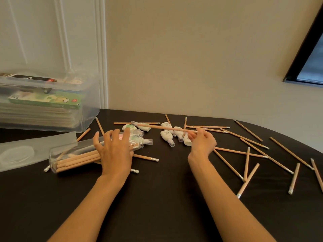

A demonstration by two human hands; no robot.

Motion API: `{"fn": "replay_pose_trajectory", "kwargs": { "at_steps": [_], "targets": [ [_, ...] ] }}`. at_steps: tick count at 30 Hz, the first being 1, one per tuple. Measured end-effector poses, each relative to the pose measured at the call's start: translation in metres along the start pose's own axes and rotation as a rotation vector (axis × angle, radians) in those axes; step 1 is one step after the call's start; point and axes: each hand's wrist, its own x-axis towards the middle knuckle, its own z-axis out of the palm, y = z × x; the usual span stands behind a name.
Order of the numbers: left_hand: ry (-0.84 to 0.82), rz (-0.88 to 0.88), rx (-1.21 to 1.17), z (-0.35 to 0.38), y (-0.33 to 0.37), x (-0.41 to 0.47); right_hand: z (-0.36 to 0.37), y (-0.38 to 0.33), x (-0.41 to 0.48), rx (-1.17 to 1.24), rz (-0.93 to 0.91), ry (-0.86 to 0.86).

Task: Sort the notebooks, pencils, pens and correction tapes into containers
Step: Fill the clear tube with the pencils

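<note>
Far L, behind the tube [73, 153]: clear bin [91, 110] w/ notebooks [43, 102] stacked inside. Just L of the tube is a flat lid [21, 152], its edge overlapping the tube in view; touching or not, can't tell.

The tube lies on its side, long axis running low-L to upper-R, w/ a bundle of pencils [78, 159] inside. Its mouth seems to be the upper-R end, not sure. L hand [113, 151] sits on top of it, fingers splayed & arched, tips on the plastic. It pins the tube rather than wrapping it.

Close R of the tube are the correction tapes [167, 135], some by its R end, a cluster a bit further R. Above them hangs the held pencil [166, 128], long axis approx L–R, near level, free L tip aimed at the tube's upper-R end. R hand [202, 142] pinches its R end btw thumb & fingertips.

So the pencil sticks out L of the R hand, toward the tube. The R hand carries; the L hand is nearer the tube. Next move, I'd judge: feed it tip-first into the mouth, w/ a slight swing to match the tube's slant.

Well R of the tube, loose pencils [291, 153] lie scattered, some crossing.
</note>
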Motion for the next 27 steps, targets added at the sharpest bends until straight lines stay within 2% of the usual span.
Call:
{"fn": "replay_pose_trajectory", "kwargs": {
  "at_steps": [6, 9, 11, 15, 16, 20, 24, 27],
  "targets": [
    [0.040, 0.014, -0.028, -0.003, 0.001, -0.005, -0.024, -0.005, 0.005, -0.016, 0.050, 0.089],
    [0.057, 0.022, -0.035, -0.005, 0.001, -0.008, -0.023, -0.008, -0.002, -0.049, 0.029, 0.051],
    [0.061, 0.051, -0.045, -0.005, 0.005, -0.010, -0.019, -0.005, -0.018, -0.117, 0.051, -0.103],
    [0.065, 0.114, -0.079, -0.004, 0.016, -0.015, -0.008, 0.006, -0.055, -0.393, 0.099, -0.739],
    [0.072, 0.119, -0.076, -0.004, 0.017, -0.015, -0.005, 0.008, -0.060, -0.429, 0.087, -0.833],
    [0.094, 0.106, -0.068, -0.004, 0.015, -0.015, -0.008, 0.006, -0.059, -0.351, 0.053, -0.815],
    [0.063, 0.140, -0.055, -0.004, 0.020, -0.018, -0.022, 0.005, -0.057, -0.398, 0.111, -0.939],
    [0.048, 0.180, -0.034, -0.008, 0.033, -0.024, -0.041, -0.003, -0.048, -0.461, 0.050, -0.970]
  ]
}}
